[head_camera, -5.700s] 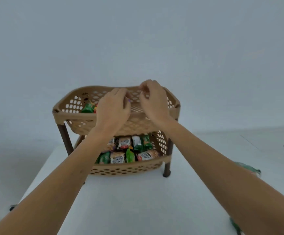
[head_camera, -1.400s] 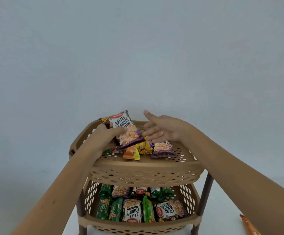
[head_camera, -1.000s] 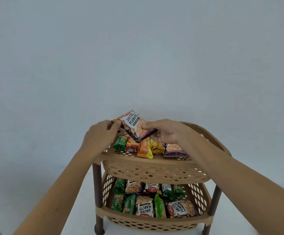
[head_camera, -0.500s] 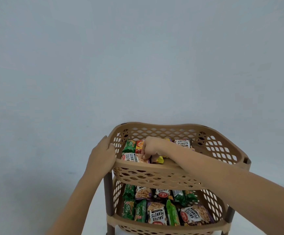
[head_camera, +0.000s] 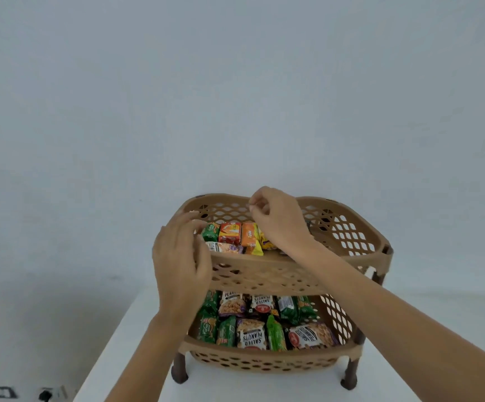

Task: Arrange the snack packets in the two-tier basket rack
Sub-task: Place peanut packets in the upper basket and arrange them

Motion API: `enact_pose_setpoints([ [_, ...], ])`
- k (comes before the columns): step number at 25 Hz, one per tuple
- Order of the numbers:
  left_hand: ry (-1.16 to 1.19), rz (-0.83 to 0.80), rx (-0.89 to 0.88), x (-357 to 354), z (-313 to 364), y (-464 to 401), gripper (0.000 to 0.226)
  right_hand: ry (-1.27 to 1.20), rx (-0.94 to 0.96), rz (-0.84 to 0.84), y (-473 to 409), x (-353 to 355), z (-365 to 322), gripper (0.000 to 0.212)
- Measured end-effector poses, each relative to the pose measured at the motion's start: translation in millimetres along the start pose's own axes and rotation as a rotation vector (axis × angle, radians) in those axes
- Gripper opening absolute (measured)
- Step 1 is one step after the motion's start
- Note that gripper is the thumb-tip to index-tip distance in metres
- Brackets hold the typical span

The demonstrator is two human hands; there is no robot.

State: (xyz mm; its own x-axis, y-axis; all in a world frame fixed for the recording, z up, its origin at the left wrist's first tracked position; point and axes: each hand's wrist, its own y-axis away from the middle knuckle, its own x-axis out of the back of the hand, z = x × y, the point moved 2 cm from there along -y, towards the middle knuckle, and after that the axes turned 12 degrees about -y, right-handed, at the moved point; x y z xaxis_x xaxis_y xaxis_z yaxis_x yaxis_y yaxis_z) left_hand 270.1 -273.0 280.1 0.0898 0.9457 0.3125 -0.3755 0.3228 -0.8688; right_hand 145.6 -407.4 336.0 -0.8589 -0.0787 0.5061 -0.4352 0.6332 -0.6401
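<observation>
Our left hand hovered at the left front corner of the tan perforated plastic two-tier basket rack, fingers loosely spread and holding nothing. In the upper basket lay a green packet, a red-orange packet and an orange packet, with a salted-peanut packet in front. Our right hand hung above them, fingers curled; we could not tell whether it pinched anything. The lower basket held green and salted-peanut packets. The rack stood on a white table.
</observation>
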Motion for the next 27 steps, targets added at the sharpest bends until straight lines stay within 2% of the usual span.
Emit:
enact_pose_setpoints([
  [3, 0.098, 0.022, -0.238, -0.9, 41.8, 51.4, 0.023, -0.134, 0.172, 0.224, 58.4, 31.9, -3.5, 0.012],
  [5, 0.140, -0.073, -0.265, -10.2, 60.9, 93.4, 0.024, -0.166, 0.249, 0.327, 102.4, 48.1, 5.5, 0.011],
  [7, 0.125, -0.214, -0.233, -21.7, 72.4, 140.4, 0.026, -0.163, 0.246, 0.376, 147.2, 56.1, 26.0, 0.012],
  [10, 0.085, -0.500, -0.177, -40.2, 85.9, 214.9, 0.033, -0.044, 0.083, 0.396, 219.5, 65.7, 72.0, 0.017],
  [15, -0.012, -0.930, -0.110, -64.7, 94.9, 320.0, 0.035, 0.338, -0.282, 0.332, 325.7, 116.9, 161.2, 0.026],
  [17, -0.096, -1.049, -0.100, -68.0, 92.4, 345.4, 0.045, 0.541, -0.518, 0.290, 352.9, 146.4, 191.1, 0.032],
  [19, -0.188, -1.070, -0.140, -68.1, 89.2, 358.0, 0.065, 0.759, -0.824, 0.157, 371.2, 174.0, 214.4, 0.039],
  [21, -0.231, -1.061, -0.170, -69.3, 87.6, 363.1, 0.077, 0.881, -0.991, -0.036, 382.8, 192.7, 233.2, 0.049],
  [23, -0.238, -1.038, -0.172, -70.2, 85.3, 364.2, 0.076, 0.908, -1.017, -0.169, 387.6, 198.4, 246.5, 0.058],
  [24, -0.247, -1.033, -0.178, -70.4, 84.8, 364.0, 0.074, 0.918, -0.997, -0.179, 387.4, 198.6, 250.5, 0.059],
  [27, -0.277, -1.070, -0.200, -68.5, 86.4, 364.6, 0.071, 0.881, -0.974, -0.048, 382.9, 200.3, 249.1, 0.057],
])
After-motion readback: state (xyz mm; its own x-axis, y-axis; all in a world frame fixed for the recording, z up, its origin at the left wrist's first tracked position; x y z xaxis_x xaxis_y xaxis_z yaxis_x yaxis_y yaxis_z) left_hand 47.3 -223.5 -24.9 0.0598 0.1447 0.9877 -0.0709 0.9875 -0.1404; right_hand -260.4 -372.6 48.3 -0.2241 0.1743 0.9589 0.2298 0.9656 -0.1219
